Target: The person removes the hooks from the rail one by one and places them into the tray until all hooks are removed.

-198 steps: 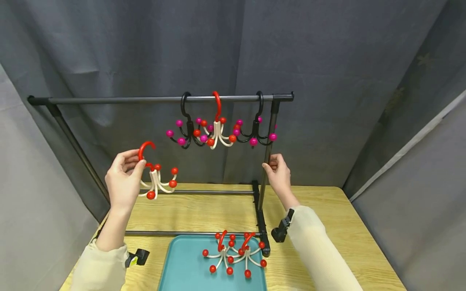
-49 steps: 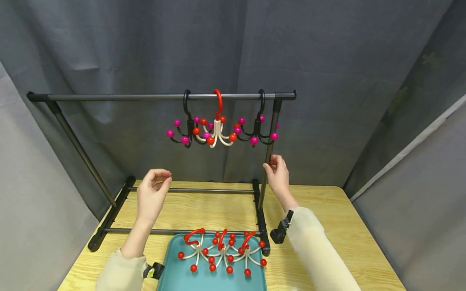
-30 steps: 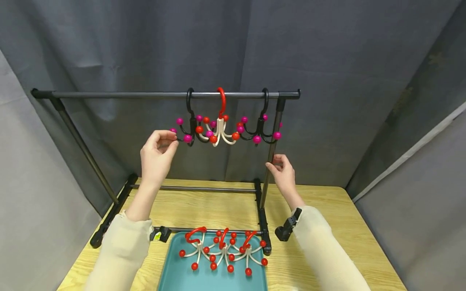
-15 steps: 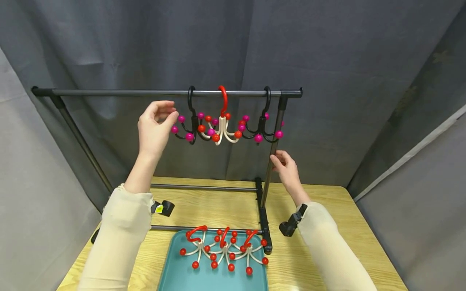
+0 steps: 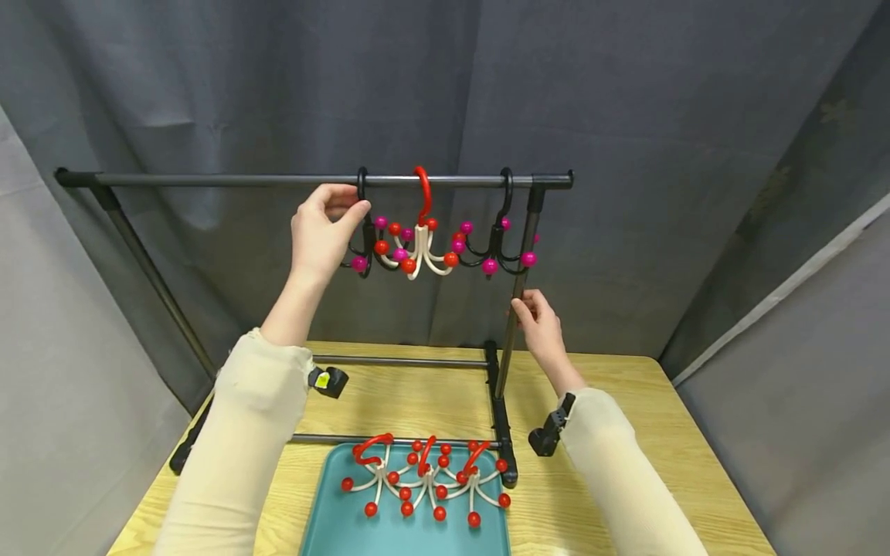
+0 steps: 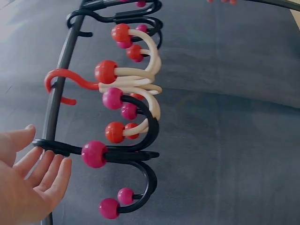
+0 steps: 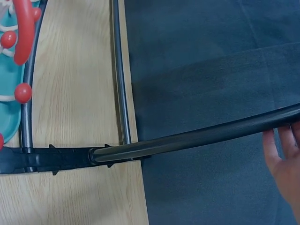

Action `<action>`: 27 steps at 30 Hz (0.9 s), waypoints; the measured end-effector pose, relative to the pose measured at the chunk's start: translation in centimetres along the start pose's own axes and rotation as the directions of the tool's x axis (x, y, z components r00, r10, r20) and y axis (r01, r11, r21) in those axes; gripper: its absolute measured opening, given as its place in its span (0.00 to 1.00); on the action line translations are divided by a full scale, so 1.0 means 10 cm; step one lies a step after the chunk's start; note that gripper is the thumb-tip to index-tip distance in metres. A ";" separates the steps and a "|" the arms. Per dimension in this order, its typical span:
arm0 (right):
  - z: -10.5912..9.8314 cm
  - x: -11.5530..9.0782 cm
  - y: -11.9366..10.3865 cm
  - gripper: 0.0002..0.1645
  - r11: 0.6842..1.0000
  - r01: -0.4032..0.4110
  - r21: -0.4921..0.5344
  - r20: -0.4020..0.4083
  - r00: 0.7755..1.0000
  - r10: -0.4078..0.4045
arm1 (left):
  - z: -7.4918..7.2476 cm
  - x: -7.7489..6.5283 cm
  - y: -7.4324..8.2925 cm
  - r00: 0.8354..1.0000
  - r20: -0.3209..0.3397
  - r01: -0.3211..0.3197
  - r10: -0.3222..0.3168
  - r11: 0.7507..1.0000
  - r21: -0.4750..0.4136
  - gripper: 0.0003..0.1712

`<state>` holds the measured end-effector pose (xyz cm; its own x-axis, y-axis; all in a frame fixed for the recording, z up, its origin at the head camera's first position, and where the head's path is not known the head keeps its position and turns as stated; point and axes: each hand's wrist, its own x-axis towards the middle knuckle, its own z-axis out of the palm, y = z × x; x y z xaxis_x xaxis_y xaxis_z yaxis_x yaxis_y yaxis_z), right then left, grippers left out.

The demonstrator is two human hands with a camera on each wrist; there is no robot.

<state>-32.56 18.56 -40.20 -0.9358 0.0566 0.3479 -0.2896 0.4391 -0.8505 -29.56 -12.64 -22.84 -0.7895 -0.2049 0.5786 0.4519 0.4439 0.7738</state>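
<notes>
A grey curtain backs the scene from 9 through 3 o'clock, and before you spreads the wooden table. Across it stands the black rack, its high rail presumably there so hooked things can dangle freely. At 6 o'clock sits the teal tray, its far edge near the rack's front crossbar, probably set there for easy reach. In its far part three white hangers lie in a row, arms overlapping, red hooks slanting upward; the near part is out of frame.

At 4 o'clock your right hand grasps the right post between thumb and fingers, likely to steady the rack. Your left hand, between 9 and 10, is unclenched: fingers loosely extended at the hook of the left black hanger, thumb apart. That hanger hangs on the rail at 10 o'clock, the red-hooked white one at 11, the right black hanger at 2. Pink balls tip the black arms, red balls the white.
</notes>
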 end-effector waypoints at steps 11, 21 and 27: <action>0.01 -0.01 -0.03 0.23 0.998 -0.028 -0.055 -0.009 1.000 0.027 | 0.12 0.03 -0.03 0.999 -0.032 -0.027 0.030 0.997 0.073 0.11; 0.01 -0.02 -0.03 0.21 0.996 -0.018 -0.087 -0.029 0.999 0.016 | 0.15 0.04 -0.05 0.995 -0.088 -0.044 0.049 0.997 0.056 0.09; 0.02 -0.02 -0.04 0.22 0.996 -0.014 -0.085 -0.029 1.000 0.012 | 0.13 0.03 -0.01 0.986 -0.137 -0.092 0.091 0.996 0.000 0.09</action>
<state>-32.27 18.23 -39.99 -0.9329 0.0880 0.3491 -0.2579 0.5133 -0.8186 -30.34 -11.62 -23.07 -0.6803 -0.2814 0.6768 0.5230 0.4605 0.7172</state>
